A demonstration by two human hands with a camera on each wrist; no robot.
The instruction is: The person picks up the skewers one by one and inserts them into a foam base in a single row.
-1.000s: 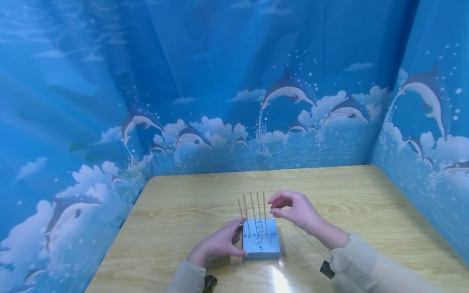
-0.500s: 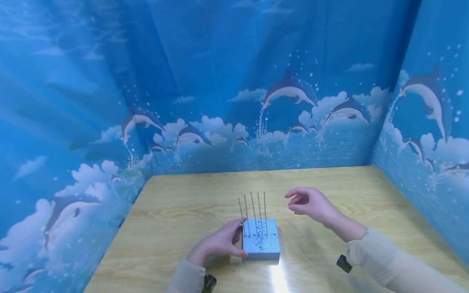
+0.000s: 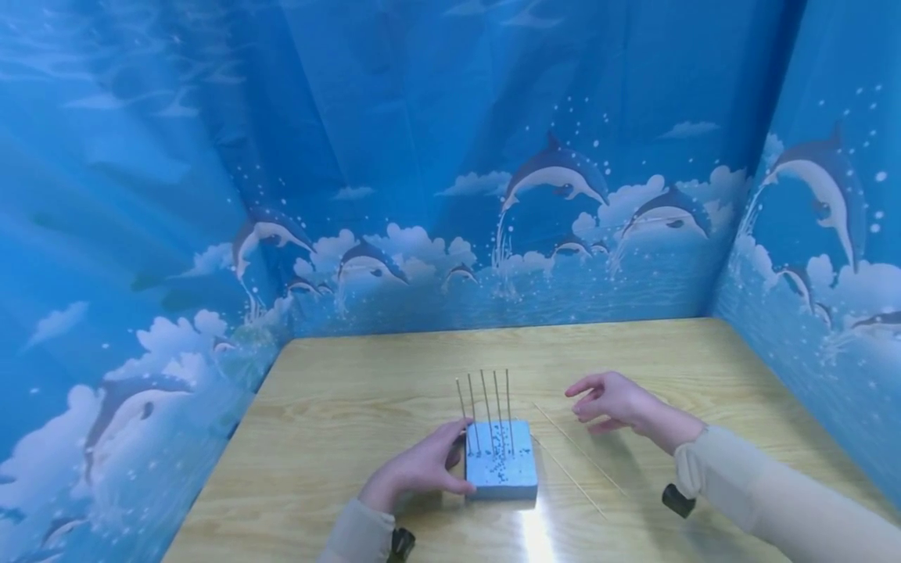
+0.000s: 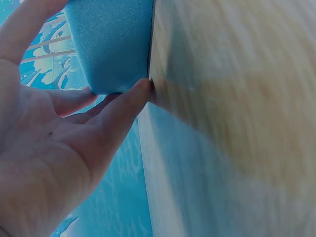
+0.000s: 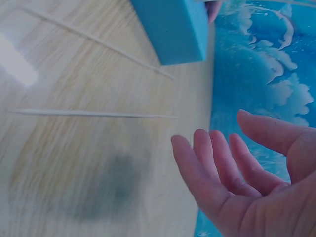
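Right hand: farther from blue block; left hand: grip unchanged

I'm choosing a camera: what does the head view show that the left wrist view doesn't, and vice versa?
Only the head view: the open right grip, two loose sticks, and the speckled top of the blue block.

Only the left wrist view: the palm side of the left grip.

Both: that grip holding the block, standing sticks, table and dolphin backdrop.
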